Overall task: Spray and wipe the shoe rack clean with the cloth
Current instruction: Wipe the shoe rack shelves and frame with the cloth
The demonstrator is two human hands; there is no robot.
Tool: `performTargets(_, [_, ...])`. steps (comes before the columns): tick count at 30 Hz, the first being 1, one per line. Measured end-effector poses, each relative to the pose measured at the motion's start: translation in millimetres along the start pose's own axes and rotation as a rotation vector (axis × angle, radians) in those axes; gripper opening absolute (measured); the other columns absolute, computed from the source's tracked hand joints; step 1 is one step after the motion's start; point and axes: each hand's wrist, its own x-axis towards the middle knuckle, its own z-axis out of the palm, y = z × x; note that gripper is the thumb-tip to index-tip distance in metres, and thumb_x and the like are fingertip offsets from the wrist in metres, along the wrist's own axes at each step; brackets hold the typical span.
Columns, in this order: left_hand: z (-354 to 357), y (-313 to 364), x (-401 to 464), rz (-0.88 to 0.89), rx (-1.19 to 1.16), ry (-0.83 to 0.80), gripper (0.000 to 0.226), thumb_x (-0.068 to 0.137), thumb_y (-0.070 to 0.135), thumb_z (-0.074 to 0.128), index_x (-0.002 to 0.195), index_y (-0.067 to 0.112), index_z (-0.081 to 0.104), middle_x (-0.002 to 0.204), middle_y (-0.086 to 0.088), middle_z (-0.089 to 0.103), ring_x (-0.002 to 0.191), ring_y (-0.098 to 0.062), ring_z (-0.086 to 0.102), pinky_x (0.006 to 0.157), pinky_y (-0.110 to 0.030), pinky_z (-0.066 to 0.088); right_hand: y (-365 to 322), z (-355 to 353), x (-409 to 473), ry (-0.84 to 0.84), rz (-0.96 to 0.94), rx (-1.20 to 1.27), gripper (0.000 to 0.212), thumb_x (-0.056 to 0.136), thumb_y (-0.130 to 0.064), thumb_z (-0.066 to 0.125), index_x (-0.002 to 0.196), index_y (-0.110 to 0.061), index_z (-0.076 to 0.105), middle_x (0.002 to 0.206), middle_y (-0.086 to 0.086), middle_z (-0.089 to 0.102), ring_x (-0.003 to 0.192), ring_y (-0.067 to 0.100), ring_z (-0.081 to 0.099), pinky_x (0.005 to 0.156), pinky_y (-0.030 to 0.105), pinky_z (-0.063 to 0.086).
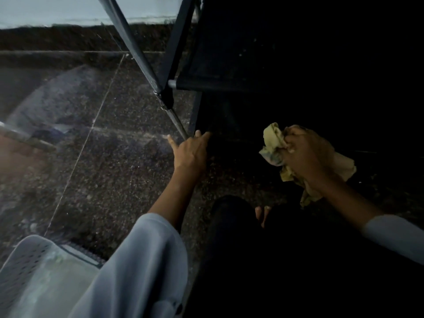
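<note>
The dark shoe rack [229,65] stands ahead of me, its fabric shelves black and its metal side poles running diagonally down to the floor. My left hand [191,149] rests with straight fingers against the rack's lower left corner, beside the pole's foot. My right hand [307,154] grips a crumpled yellowish cloth [273,145] low in front of the bottom shelf, which is very dark. No spray bottle is visible.
A speckled dark stone floor [103,168] lies to the left, with a pale wall and skirting at the back. A white perforated plastic basket [34,267] sits at the lower left. My dark-trousered knee and bare toes [262,214] are below the hands.
</note>
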Motion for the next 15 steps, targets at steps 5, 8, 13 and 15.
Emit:
performTargets(5, [-2.2,0.6,-0.5,-0.02,0.007,-0.03,0.051,0.098,0.009,0.036,0.143,0.033,0.031,0.152,-0.006,0.03,0.121,-0.033,0.051,0.109,-0.064,0.0,-14.1,6.3,1.8,0.026,-0.073,-0.082,0.034,0.077,-0.03,0.054,0.068,-0.001,0.07,0.079,0.016,0.063,0.075,0.04,0.06,0.063,0.044,0.048])
performTargets(8, [-4.1,2.2,-2.1,-0.022,0.011,-0.033,0.054,0.098,0.005,0.03,0.144,0.033,0.03,0.154,-0.007,0.027,0.122,-0.034,0.051,0.11,-0.064,0.0,-42.0,-0.6,14.7,-0.067,-0.181,-0.168,0.02,0.081,-0.029,0.062,0.076,-0.011,0.069,0.085,0.01,0.063,0.084,0.033,0.057,0.073,0.042,0.046])
performTargets(13, [-9.5,7.7,-2.6,-0.071,-0.025,-0.047,0.032,0.099,0.015,0.032,0.126,0.022,0.048,0.133,-0.014,0.051,0.111,-0.039,0.055,0.11,-0.065,0.003,-125.9,30.0,46.2,-0.207,-0.198,-0.239,0.029,0.08,-0.043,0.066,0.1,-0.023,0.065,0.106,-0.001,0.058,0.101,0.021,0.052,0.078,0.034,0.04])
performTargets(15, [-9.1,10.0,-2.0,-0.087,-0.036,-0.064,0.022,0.098,0.019,0.038,0.115,0.02,0.052,0.127,-0.012,0.054,0.107,-0.038,0.057,0.108,-0.068,0.003,-136.1,31.2,48.4,-0.186,-0.259,-0.303,0.021,0.085,-0.038,0.062,0.099,-0.022,0.065,0.107,-0.002,0.055,0.101,0.021,0.051,0.075,0.034,0.039])
